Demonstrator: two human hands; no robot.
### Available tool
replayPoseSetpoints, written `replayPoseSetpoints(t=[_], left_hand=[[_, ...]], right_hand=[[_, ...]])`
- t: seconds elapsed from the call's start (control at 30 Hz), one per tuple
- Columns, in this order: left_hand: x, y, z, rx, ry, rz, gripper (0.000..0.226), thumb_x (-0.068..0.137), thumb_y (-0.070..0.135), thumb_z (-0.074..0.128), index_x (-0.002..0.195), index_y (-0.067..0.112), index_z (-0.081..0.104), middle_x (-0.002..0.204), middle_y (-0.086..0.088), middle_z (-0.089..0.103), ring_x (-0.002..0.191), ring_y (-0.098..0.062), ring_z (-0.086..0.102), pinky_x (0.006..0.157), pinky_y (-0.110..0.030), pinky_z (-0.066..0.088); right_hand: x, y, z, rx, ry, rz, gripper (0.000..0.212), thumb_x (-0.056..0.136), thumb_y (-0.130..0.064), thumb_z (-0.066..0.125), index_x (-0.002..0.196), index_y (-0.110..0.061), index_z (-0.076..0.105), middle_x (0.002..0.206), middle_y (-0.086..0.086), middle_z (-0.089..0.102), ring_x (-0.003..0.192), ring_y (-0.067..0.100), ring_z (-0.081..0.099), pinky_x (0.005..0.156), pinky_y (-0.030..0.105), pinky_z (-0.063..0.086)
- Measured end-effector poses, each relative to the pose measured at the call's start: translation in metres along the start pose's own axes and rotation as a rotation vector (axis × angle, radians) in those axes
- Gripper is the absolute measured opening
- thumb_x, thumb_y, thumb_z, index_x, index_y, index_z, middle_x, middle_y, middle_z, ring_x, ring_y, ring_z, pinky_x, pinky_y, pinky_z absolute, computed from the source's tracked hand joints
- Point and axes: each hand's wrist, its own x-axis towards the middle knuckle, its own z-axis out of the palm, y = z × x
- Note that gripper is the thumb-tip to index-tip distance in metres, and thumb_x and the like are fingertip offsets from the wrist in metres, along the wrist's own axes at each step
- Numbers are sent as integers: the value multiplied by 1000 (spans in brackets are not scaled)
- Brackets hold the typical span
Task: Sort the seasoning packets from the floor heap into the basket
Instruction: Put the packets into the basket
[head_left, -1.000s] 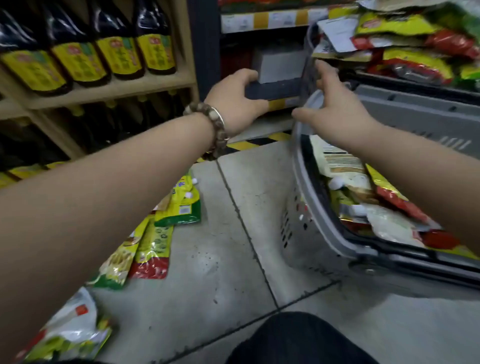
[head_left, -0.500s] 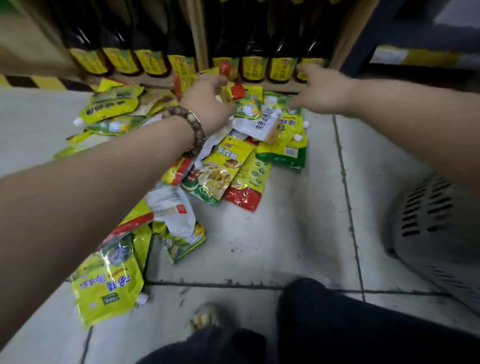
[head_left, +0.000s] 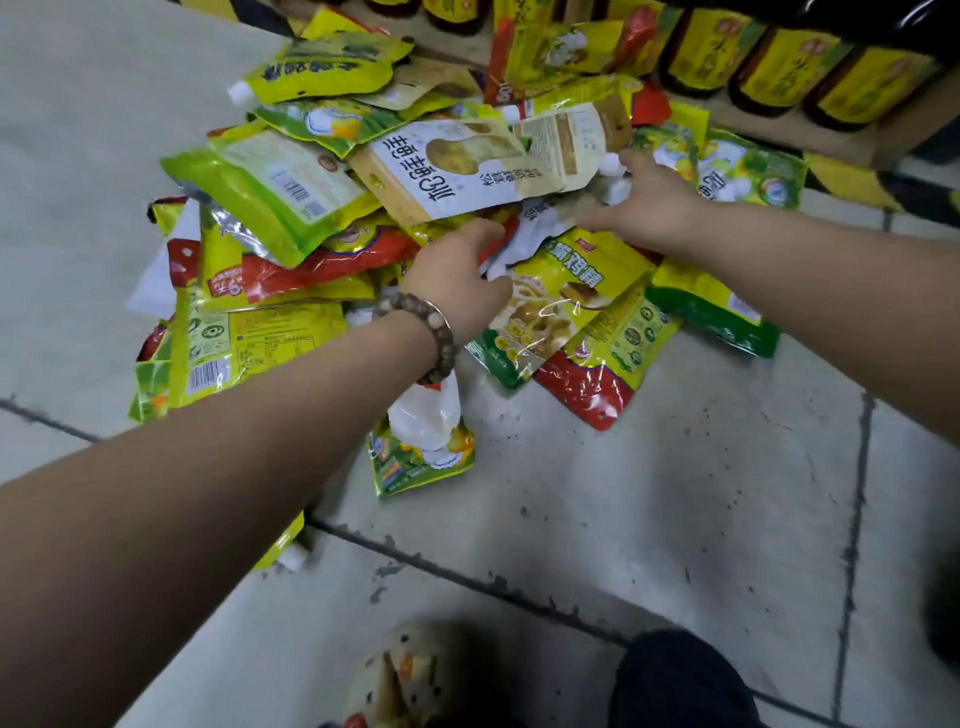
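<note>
A heap of seasoning packets (head_left: 322, 208), mostly yellow, green and red, lies on the tiled floor against a shelf. My left hand (head_left: 457, 275), with a bead bracelet on the wrist, is in the middle of the heap. Its thumb and fingers lie on either side of a crumpled white packet (head_left: 511, 244), just below a large white-and-tan packet (head_left: 447, 171). Whether it pinches the white one is unclear. My right hand (head_left: 649, 208) rests on packets further right with its fingers spread. The basket is out of view.
Dark sauce bottles with yellow labels (head_left: 779, 67) stand on the low wooden shelf behind the heap. My knee in dark trousers (head_left: 675, 680) and a patterned shoe (head_left: 405, 680) are at the bottom. Grey floor tiles (head_left: 675, 493) lie between me and the heap.
My view swung from the basket down to the floor heap. Both hands left the basket, reached forward and down, and now touch the packets.
</note>
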Motion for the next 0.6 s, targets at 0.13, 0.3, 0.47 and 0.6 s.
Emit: replayPoseSetpoints(t=[0.13,0.3,0.47,0.6], left_hand=[[4,-13,12,-130,57,-51,45,88,17,60,133,18,51,131,-1,58,117,-19,55,95,-27,45],[11,-23,27,-240,62,-95,39,89,14,59,127,20,56,120,1,63,106,-16,60,91,-27,48],[20,-27,34,-328,65,-124,36,89,11,58,124,18,58,124,0,61,106,-13,58,94,-29,48],[21,-29,35,-403,92,-132,33,88,6,56,120,15,61,118,-1,63,100,-11,58,92,-27,48]], right_hand=[[33,0,27,287,8,-8,83,72,-40,74,141,-18,35,116,-10,53,105,9,52,88,19,45],[72,-5,29,903,253,243,53,73,-34,73,118,-11,58,96,3,67,80,21,66,70,34,58],[84,-18,31,935,-28,439,10,89,-28,63,88,-21,57,78,-5,56,64,5,52,40,13,43],[82,-7,35,1091,57,277,14,88,0,56,89,-14,57,85,4,64,68,15,65,47,23,52]])
